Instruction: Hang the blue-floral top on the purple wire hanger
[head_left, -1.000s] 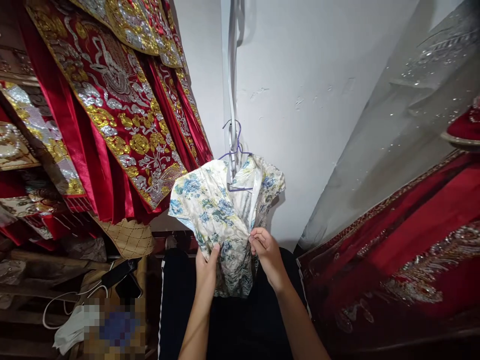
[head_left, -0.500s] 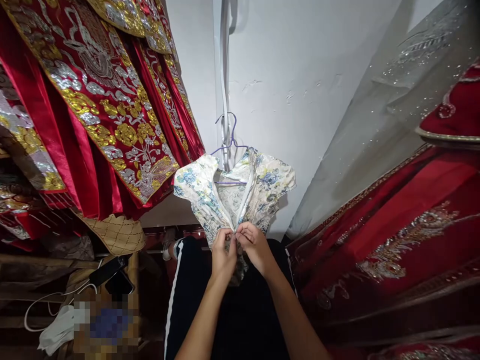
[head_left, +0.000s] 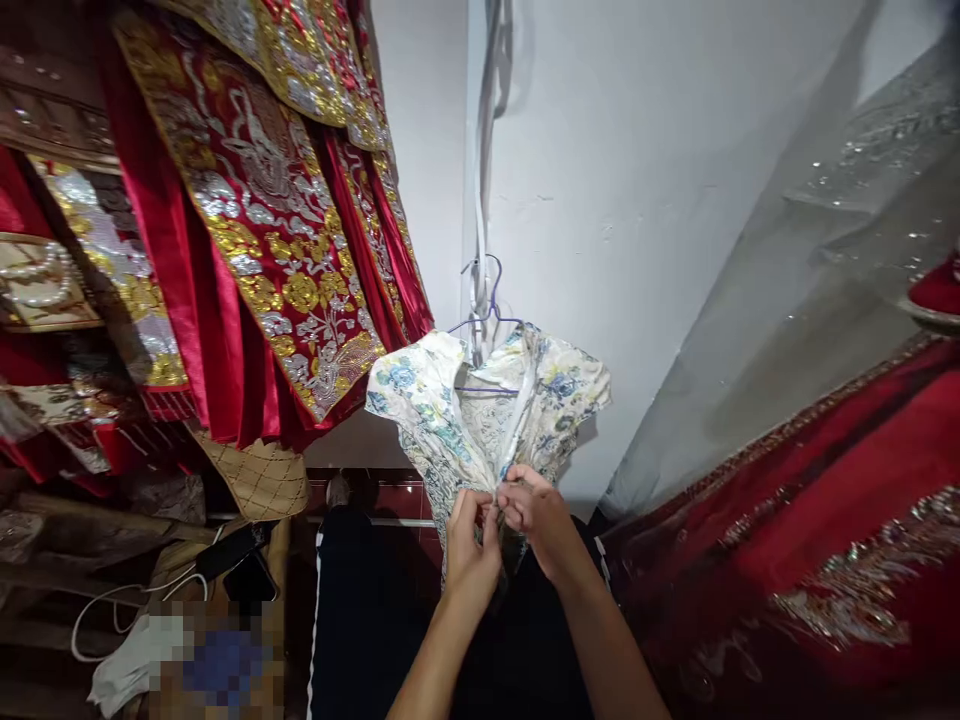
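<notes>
Left hand (head_left: 472, 548): closed in a pinch on the front edge of a floral blouse (head_left: 420, 405), at the foot of the V-shaped neck opening.
Right hand (head_left: 546, 525): also gripping the blouse, directly beside the left, at the meeting of the two front edges; exact detail between the fingers too small to tell.
Blouse: white with blue and yellow flowers, short-sleeved; hanging upright before a white wall (head_left: 645, 130), lower part falling between dark trousers (head_left: 375, 620) with white side stripes.
Hanger (head_left: 493, 312): purple, inside the blouse shoulders, crossbar visible through the neckline; hooked at a pale strap (head_left: 484, 150) running down the wall.
Left side: red garment (head_left: 259, 250) with gold and silver embroidery, near the blouse sleeve.
Low left: dark phone (head_left: 251, 580) and white cable (head_left: 94, 610) on a wooden surface (head_left: 279, 550).
Right side: sheer sparkling fabric (head_left: 739, 310) above beaded red cloth (head_left: 825, 470).
</notes>
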